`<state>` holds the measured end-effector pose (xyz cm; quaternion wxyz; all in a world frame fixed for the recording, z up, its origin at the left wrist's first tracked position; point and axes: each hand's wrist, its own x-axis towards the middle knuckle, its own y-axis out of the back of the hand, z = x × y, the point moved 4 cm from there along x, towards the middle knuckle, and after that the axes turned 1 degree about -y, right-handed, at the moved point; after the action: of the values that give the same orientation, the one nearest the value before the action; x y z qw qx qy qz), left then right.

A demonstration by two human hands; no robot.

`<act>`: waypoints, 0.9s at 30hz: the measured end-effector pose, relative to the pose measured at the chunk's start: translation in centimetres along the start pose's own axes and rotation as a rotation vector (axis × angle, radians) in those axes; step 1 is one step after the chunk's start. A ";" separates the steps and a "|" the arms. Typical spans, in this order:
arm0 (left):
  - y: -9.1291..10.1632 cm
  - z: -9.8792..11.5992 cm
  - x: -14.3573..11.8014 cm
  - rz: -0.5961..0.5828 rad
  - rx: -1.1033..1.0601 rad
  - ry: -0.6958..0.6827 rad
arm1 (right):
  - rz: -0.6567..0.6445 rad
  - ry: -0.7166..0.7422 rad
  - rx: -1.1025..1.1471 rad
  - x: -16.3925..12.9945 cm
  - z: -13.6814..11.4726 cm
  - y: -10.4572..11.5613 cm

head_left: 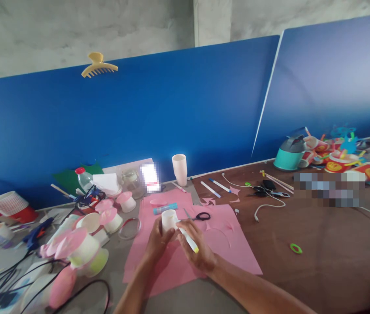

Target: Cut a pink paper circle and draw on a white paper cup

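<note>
Our left hand (pixel 157 242) has fingers wrapped on the white cup (pixel 169 218), over pink paper (pixel 171 272); our right hand (pixel 201 253) grips the yellow-ended marker (pixel 189 240) by the cup. Scissors (pixel 198 217) sit just right, blue tube (pixel 165 209) just behind.

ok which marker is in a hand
The white marker with the yellow end, held in the right hand; the other markers lie loose on the table.

Workspace backdrop: blue partition (pixel 171 109) before a bare grey wall (pixel 132 26).
Wall rough, concrete-like; paler column (pixel 213 22) right of centre. White seam (pixel 267 93) divides partition panels, slanting. Right panel shows pale sheen. Desk (pixel 318 274) abuts partition: brown wood-grain right, grey left.
</note>
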<state>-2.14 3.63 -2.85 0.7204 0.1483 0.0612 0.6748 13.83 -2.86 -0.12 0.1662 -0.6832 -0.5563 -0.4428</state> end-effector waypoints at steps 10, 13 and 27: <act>0.0 -0.4 0.1 0.007 -0.026 -0.002 | 0.005 -0.032 0.034 0.0 0.2 0.0; -0.1 -0.2 0.1 0.005 -0.029 -0.009 | 0.015 -0.033 0.046 -0.1 0.3 0.0; -0.1 -0.5 0.1 0.011 -0.001 0.034 | -0.079 0.040 0.030 -0.2 -0.4 -0.3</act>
<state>-2.21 3.79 -3.31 0.7157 0.1365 0.0723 0.6811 13.40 -3.19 -0.19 0.1697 -0.6494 -0.5858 -0.4542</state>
